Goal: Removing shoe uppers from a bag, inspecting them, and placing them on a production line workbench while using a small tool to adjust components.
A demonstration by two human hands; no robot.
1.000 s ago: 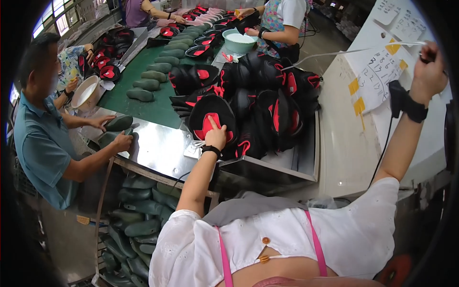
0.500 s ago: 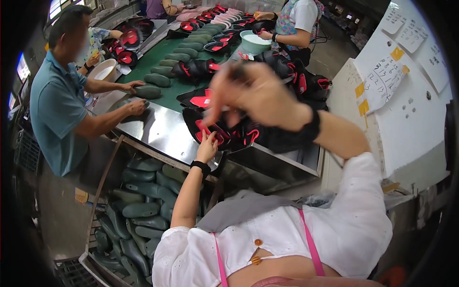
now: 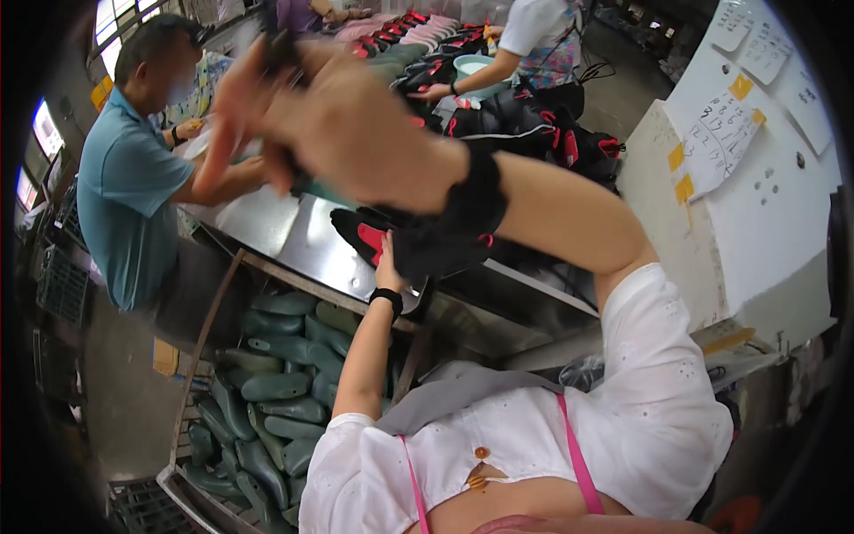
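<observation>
My left hand (image 3: 388,269) grips the edge of a black shoe upper (image 3: 345,224) with a red lining, low over the metal-topped table (image 3: 316,258). My right hand (image 3: 325,116) is raised high in front of the camera, smeared by motion. A dark object (image 3: 283,55) shows between its curled fingers, too blurred to name. My right forearm and its black wristband cover much of the table beyond. More black and red shoe uppers (image 3: 525,125) lie in a pile past that forearm.
A wire crate (image 3: 206,343) of dark green shoe lasts (image 3: 277,385) stands below the table's near edge. At the left a co-worker in a blue shirt (image 3: 133,191) reaches over the table. Another person (image 3: 538,40) works beside a pale basin (image 3: 471,67). A white board (image 3: 774,231) flanks the right.
My right hand has swung up and to the left, away from the shoe upper. My left hand stays at the upper. The co-worker in blue has shifted, arms now partly behind my right hand.
</observation>
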